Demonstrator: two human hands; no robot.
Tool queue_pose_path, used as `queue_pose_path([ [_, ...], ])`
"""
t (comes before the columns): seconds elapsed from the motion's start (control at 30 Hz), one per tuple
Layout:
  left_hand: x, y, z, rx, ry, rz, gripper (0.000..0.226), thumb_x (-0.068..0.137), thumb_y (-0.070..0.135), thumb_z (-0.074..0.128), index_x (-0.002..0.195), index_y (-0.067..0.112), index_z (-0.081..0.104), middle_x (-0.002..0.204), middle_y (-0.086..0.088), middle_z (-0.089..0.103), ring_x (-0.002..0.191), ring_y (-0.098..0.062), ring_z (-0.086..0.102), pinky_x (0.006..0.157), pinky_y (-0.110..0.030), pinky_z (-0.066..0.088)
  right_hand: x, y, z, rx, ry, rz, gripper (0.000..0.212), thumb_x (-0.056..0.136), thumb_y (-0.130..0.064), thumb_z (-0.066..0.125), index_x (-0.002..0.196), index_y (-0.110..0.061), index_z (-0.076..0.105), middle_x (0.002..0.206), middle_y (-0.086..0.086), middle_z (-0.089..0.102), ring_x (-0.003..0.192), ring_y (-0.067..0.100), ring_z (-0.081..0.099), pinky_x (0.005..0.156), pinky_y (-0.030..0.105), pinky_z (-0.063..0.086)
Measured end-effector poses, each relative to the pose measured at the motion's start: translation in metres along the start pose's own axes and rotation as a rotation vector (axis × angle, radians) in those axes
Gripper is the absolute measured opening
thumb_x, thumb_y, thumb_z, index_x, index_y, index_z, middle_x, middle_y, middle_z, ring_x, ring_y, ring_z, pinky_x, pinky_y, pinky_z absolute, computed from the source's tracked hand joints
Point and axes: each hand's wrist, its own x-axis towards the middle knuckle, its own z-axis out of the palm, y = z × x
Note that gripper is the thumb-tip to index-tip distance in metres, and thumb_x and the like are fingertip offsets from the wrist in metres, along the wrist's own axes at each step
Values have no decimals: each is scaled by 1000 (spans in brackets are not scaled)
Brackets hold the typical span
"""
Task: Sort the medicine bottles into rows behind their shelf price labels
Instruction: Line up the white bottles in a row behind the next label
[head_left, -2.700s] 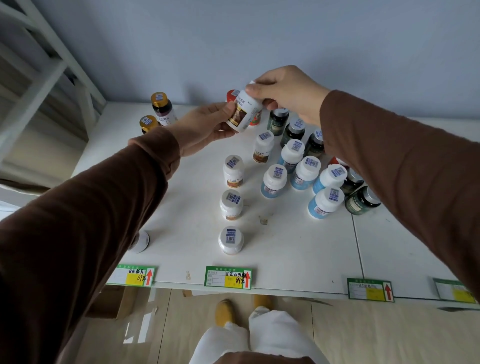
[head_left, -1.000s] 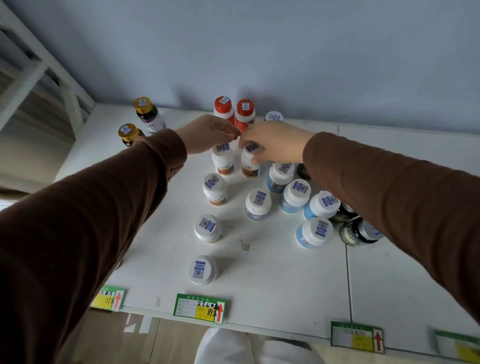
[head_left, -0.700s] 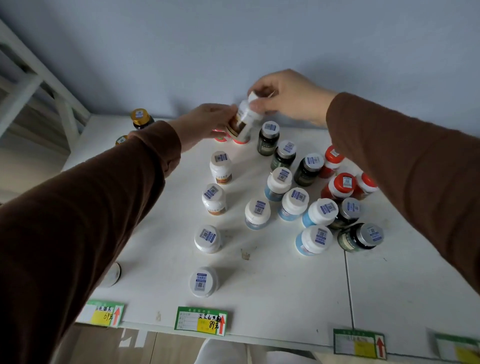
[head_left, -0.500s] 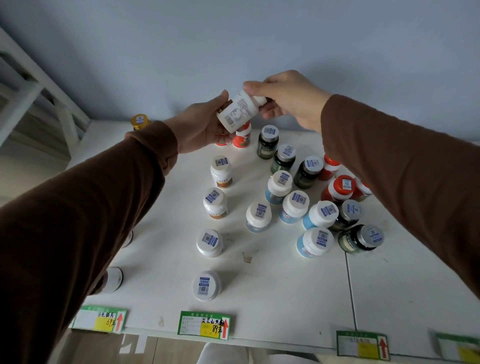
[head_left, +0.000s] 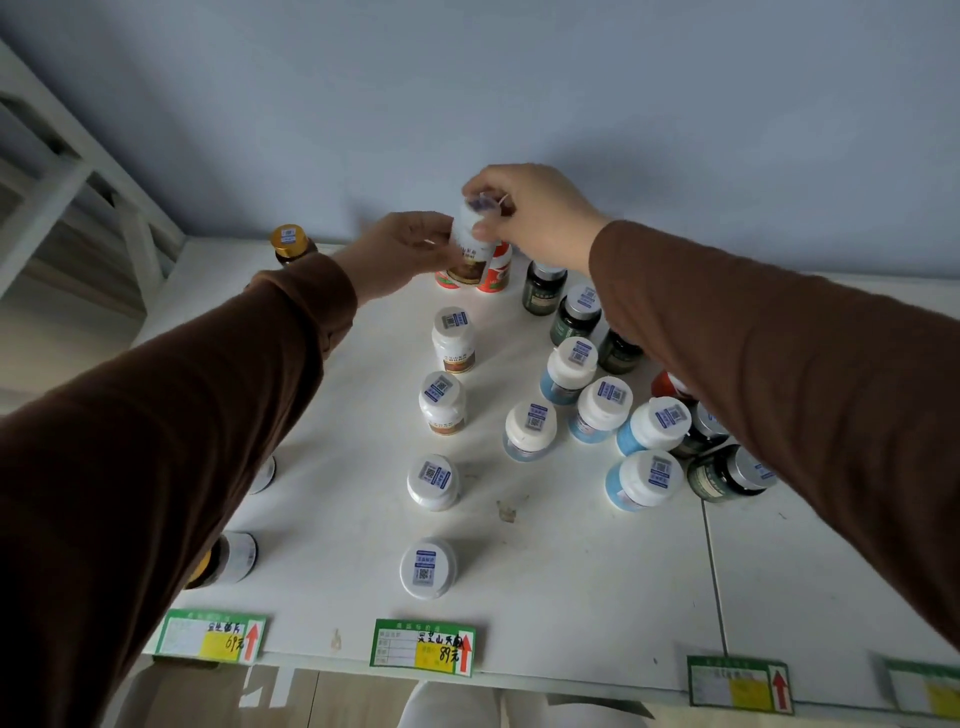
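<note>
A: We see the right hand (head_left: 530, 218) pinching the cap end of a white bottle (head_left: 467, 244), and the left hand (head_left: 400, 254) curled against its side; both grip it, held above the far part of the shelf (head_left: 571, 571).

B: Yes, and just behind it we make out two red-and-white bottles (head_left: 493, 270) standing at the far edge. What is inside any bottle we cannot tell; every cap is on.

A: Nearer, four white-capped bottles (head_left: 441, 400) stand in a row running back from the middle price label (head_left: 423, 647).

B: To their right we count five blue bottles (head_left: 602, 410) clustered together, with dark green bottles (head_left: 576, 319) beyond and beside them, partly hidden by the right sleeve (head_left: 779, 364).

A: At the far left stands a gold-capped bottle (head_left: 289, 241); another label (head_left: 213, 636) sits at the near left edge.
</note>
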Motion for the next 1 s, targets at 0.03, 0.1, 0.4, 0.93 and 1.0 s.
queue_pose_path([
  [0.03, -1, -4, 1, 3, -6, -14, 26, 91, 6, 67, 113, 20, 68, 111, -4, 72, 95, -4, 68, 83, -13, 51, 0, -2, 5, -52, -20, -2, 44, 87, -22, 70, 129, -18, 59, 127, 3, 61, 113, 19, 56, 97, 29, 42],
  [0.1, -4, -12, 4, 38, -21, -28, 30, 88, 1, 68, 109, 23, 67, 108, -5, 71, 95, -9, 67, 86, -18, 52, -1, -5, 16, -156, -62, -14, 46, 86, -22, 69, 130, -17, 57, 129, 4, 59, 118, 23, 54, 95, 30, 39],
  [0.4, -6, -39, 13, 174, 17, -76, 35, 86, -3, 69, 119, 9, 65, 114, -13, 70, 104, -28, 68, 100, -38, 52, -1, 0, 49, -329, -134, -81, 41, 88, -18, 65, 128, -18, 57, 125, 6, 58, 111, 26, 56, 85, 29, 37],
  [0.93, -2, -41, 18, 319, 75, -77, 40, 89, -1, 65, 127, 7, 62, 117, -11, 69, 108, -25, 66, 102, -38, 50, 7, 5, 59, -357, -108, -102, 43, 88, -19, 65, 131, -18, 56, 128, 6, 59, 113, 27, 56, 89, 28, 38],
  [1.0, -1, -41, 20, 340, 79, -84, 39, 89, 1, 65, 128, 8, 62, 118, -10, 69, 108, -24, 66, 102, -37, 49, 7, 5, 59, -361, -111, -100, 44, 89, -20, 65, 131, -18, 56, 129, 7, 59, 114, 27, 57, 91, 30, 40],
])
